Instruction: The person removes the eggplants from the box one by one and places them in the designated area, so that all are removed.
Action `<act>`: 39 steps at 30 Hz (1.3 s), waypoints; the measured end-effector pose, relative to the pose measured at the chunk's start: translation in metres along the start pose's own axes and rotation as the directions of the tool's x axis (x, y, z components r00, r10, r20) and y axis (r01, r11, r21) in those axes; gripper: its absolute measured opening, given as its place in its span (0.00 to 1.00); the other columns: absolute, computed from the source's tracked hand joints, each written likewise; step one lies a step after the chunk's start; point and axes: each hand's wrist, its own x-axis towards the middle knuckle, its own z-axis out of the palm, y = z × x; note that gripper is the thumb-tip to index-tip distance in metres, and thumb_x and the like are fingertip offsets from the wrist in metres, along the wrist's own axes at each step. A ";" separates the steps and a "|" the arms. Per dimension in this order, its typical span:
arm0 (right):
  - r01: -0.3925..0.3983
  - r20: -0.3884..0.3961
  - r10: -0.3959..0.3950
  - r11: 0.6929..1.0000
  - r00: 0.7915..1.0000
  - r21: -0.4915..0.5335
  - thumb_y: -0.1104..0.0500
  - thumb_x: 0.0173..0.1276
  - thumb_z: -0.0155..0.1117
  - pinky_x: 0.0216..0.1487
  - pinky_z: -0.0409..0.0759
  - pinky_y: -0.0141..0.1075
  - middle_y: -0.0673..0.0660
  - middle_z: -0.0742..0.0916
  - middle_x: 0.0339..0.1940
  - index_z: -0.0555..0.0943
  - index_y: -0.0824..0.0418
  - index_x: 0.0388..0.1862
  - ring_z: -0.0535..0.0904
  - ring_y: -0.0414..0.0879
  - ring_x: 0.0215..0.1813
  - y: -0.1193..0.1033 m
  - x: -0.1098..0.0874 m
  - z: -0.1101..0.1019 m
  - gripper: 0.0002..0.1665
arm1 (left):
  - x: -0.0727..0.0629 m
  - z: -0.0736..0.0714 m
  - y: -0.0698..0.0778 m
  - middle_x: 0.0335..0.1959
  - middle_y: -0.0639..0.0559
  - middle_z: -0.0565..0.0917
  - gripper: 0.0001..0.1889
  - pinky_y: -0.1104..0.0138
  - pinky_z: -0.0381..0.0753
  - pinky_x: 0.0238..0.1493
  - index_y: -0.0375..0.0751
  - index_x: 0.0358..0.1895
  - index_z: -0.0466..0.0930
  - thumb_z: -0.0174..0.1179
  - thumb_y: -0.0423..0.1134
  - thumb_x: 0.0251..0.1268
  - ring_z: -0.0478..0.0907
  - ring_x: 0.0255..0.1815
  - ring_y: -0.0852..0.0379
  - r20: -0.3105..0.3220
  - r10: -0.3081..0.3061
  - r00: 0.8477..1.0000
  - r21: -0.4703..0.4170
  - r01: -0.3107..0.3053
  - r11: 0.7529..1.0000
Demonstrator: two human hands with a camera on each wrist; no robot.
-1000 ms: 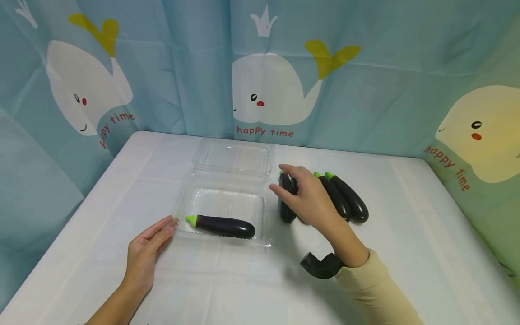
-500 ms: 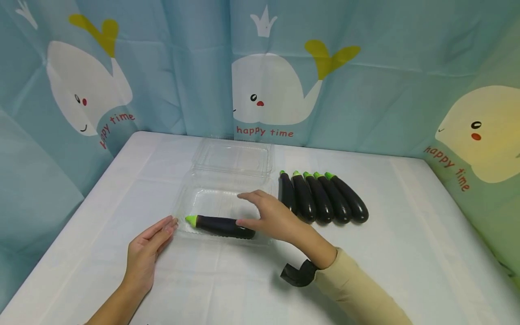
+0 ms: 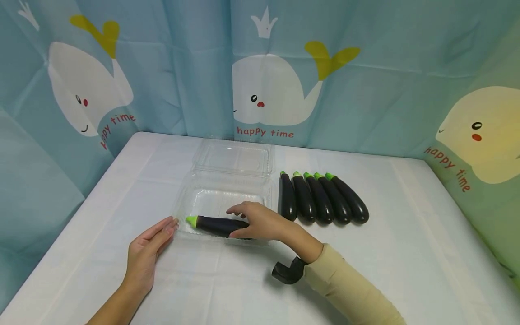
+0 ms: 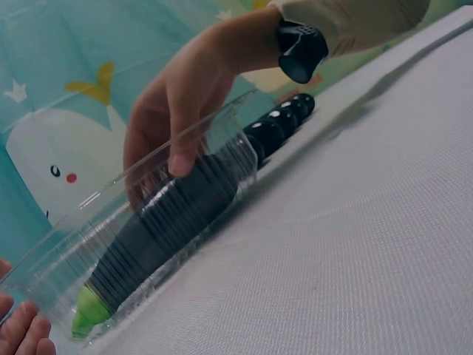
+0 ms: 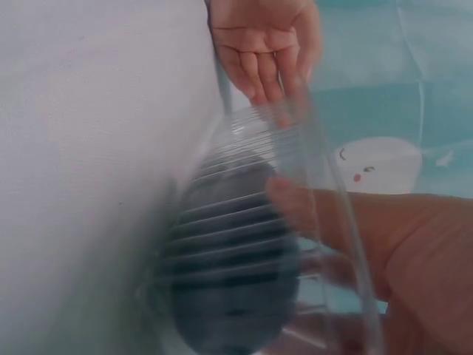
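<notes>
A dark eggplant [image 3: 215,225] with a bright green stem end lies along the near side of a clear plastic clamshell box [image 3: 227,196]. My right hand [image 3: 260,222] reaches into the box and grips the eggplant's thick end, thumb on the near side and fingers on the far side. Seen from the left wrist, the right thumb [image 4: 181,161] rests on the eggplant's dark skin inside the ribbed wall. At the box's left rim, my left hand [image 3: 144,253] pinches the edge between thumb and fingers. Its fingertips [image 5: 266,89] also show at the far end in the right wrist view.
The box's lid [image 3: 233,155] lies folded back behind it. Several more eggplants [image 3: 321,198] lie side by side in a row to the right. A white cloth [image 3: 406,253] covers the table, and a whale-print curtain [image 3: 195,67] hangs at its back.
My right hand has moved left and down from beside the eggplant row into the box, onto the eggplant there. My left hand has stayed at the rim.
</notes>
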 end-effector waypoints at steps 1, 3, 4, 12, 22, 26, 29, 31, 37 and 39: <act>0.007 0.007 -0.007 1.000 1.000 -0.002 0.55 0.58 0.69 0.50 0.76 0.35 0.56 0.79 0.53 0.74 0.64 0.58 0.76 0.48 0.51 0.001 0.001 0.001 0.30 | 0.000 0.000 0.000 0.46 0.54 0.83 0.16 0.70 0.73 0.52 0.32 0.53 0.76 0.58 0.32 0.62 0.78 0.49 0.60 0.000 0.000 1.000 0.002 0.000 1.000; 0.013 0.017 -0.013 1.000 1.000 0.007 0.56 0.58 0.69 0.48 0.77 0.34 0.55 0.81 0.50 0.74 0.64 0.57 0.77 0.47 0.50 0.001 0.003 0.001 0.28 | 0.000 0.000 0.000 0.46 0.54 0.82 0.17 0.70 0.73 0.52 0.31 0.54 0.76 0.58 0.32 0.62 0.78 0.49 0.60 -0.001 -0.001 1.000 0.006 0.001 1.000; 0.017 0.021 -0.017 1.000 1.000 0.010 0.57 0.58 0.69 0.47 0.77 0.33 0.55 0.82 0.49 0.75 0.63 0.56 0.77 0.46 0.49 0.002 0.003 0.002 0.27 | -0.001 0.000 0.000 0.46 0.54 0.82 0.17 0.70 0.73 0.52 0.31 0.54 0.75 0.58 0.32 0.62 0.78 0.49 0.60 -0.001 0.000 1.000 0.006 0.000 1.000; 0.023 -0.018 -0.022 0.998 1.000 0.062 0.59 0.59 0.67 0.43 0.77 0.32 0.53 0.83 0.44 0.76 0.63 0.54 0.77 0.43 0.45 0.001 0.003 -0.004 0.23 | 0.000 0.001 0.001 0.46 0.53 0.82 0.16 0.70 0.73 0.52 0.33 0.53 0.77 0.59 0.32 0.62 0.78 0.49 0.60 -0.005 0.003 1.000 -0.004 -0.003 1.000; -0.035 -0.269 0.089 0.980 0.959 0.198 0.58 0.60 0.67 0.35 0.80 0.32 0.52 0.81 0.46 0.75 0.60 0.56 0.76 0.43 0.45 -0.006 -0.020 -0.036 0.25 | 0.000 0.001 0.001 0.45 0.54 0.83 0.16 0.70 0.73 0.52 0.33 0.53 0.77 0.59 0.32 0.62 0.78 0.49 0.61 -0.008 -0.003 1.000 0.006 0.003 1.000; -0.043 -0.325 0.110 0.977 0.939 0.207 0.57 0.60 0.67 0.35 0.80 0.34 0.54 0.82 0.46 0.75 0.60 0.57 0.77 0.45 0.44 -0.002 -0.031 -0.046 0.26 | 0.000 0.001 0.001 0.45 0.54 0.83 0.15 0.71 0.74 0.51 0.34 0.52 0.78 0.59 0.32 0.62 0.78 0.49 0.61 -0.010 -0.007 1.000 0.004 0.007 1.000; -0.063 -0.364 0.145 0.972 0.920 0.226 0.57 0.60 0.67 0.36 0.80 0.35 0.56 0.82 0.45 0.74 0.60 0.58 0.78 0.46 0.44 0.003 -0.039 -0.054 0.27 | 0.000 0.001 0.001 0.45 0.54 0.83 0.15 0.71 0.74 0.51 0.34 0.52 0.78 0.59 0.32 0.62 0.78 0.49 0.61 -0.009 -0.003 1.000 0.008 0.004 1.000; -0.084 -0.376 0.176 0.965 0.910 0.249 0.56 0.60 0.67 0.36 0.80 0.36 0.57 0.82 0.45 0.74 0.60 0.58 0.78 0.47 0.44 0.006 -0.044 -0.059 0.28 | -0.001 0.000 0.001 0.45 0.54 0.83 0.15 0.71 0.74 0.51 0.35 0.52 0.78 0.59 0.32 0.62 0.78 0.49 0.61 -0.010 -0.001 1.000 0.005 0.001 1.000; -0.127 -0.412 0.230 0.957 0.882 0.262 0.54 0.60 0.67 0.42 0.80 0.41 0.60 0.82 0.48 0.73 0.62 0.59 0.78 0.49 0.48 0.019 -0.059 -0.069 0.29 | -0.001 0.001 0.001 0.45 0.54 0.83 0.13 0.72 0.74 0.50 0.36 0.50 0.80 0.59 0.31 0.62 0.78 0.48 0.61 -0.013 0.000 1.000 -0.007 0.000 1.000; -0.143 -0.426 0.249 0.953 0.870 0.266 0.54 0.60 0.67 0.44 0.80 0.42 0.60 0.82 0.48 0.73 0.62 0.59 0.79 0.49 0.48 0.024 -0.064 -0.072 0.29 | -0.001 0.001 0.001 0.45 0.54 0.83 0.13 0.72 0.75 0.50 0.36 0.50 0.79 0.59 0.32 0.62 0.78 0.48 0.61 -0.014 0.000 1.000 0.001 0.000 1.000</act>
